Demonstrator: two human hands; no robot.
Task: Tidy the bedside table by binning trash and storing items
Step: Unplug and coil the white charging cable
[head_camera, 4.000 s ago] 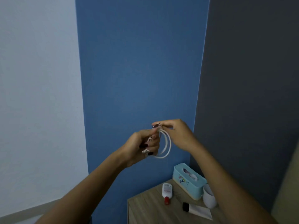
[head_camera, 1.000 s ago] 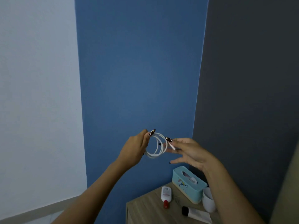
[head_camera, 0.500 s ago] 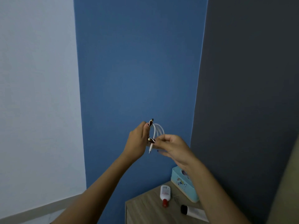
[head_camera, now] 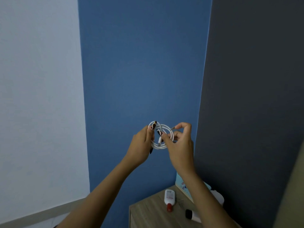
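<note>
Change: loose plug end now tucked through the coiled white charging cable (head_camera: 162, 137).
Grip: left hand (head_camera: 141, 145) and right hand (head_camera: 179, 142) both pinch the coil.
Meaning: bundled, likely ready for storing.

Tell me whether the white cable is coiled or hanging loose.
Coiled: the white cable forms stacked loops pinched between the left hand and right hand.

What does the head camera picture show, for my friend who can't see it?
Two hands, the left hand and the right hand, hold a coiled white cable up before a blue wall. Below, a wooden bedside table holds a white bottle.
</note>
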